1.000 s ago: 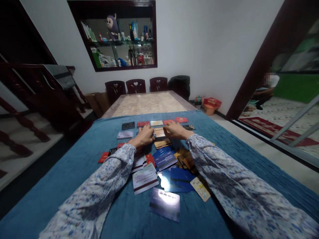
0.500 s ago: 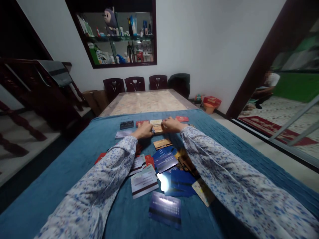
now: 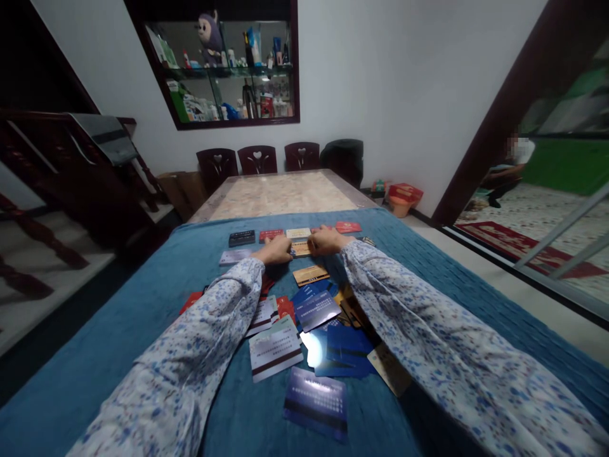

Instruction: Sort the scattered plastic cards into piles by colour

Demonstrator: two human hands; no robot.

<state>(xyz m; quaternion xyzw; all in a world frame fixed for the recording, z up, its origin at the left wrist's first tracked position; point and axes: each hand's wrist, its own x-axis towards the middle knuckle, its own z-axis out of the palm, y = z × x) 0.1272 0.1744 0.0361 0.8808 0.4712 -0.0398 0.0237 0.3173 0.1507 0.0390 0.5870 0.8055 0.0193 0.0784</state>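
Observation:
A gold card (image 3: 301, 249) lies flat on the blue cloth between my two hands. The fingers of my left hand (image 3: 276, 250) pinch its left edge, while my right hand (image 3: 326, 241) grips its right edge. Just behind is a row of cards: a black card (image 3: 242, 238), a red card (image 3: 271, 235), a cream card (image 3: 298, 233) and another red card (image 3: 348, 226) at the right end. A pale purple card (image 3: 235, 256) rests left of my left hand. Closer to me sits a single gold card (image 3: 311, 275).
Loose cards are heaped nearer me: blue cards (image 3: 345, 352), a white card (image 3: 276, 349), a purple card (image 3: 316, 400) and red ones (image 3: 285, 308). The blue cloth (image 3: 143, 343) covers the near table. Chairs (image 3: 257, 161) stand at the far end; a person (image 3: 511, 165) sits beyond the doorway.
My hands and the gold card have shifted slightly toward me, so a gap now shows between it and the cream card. The loose cards have stayed in place.

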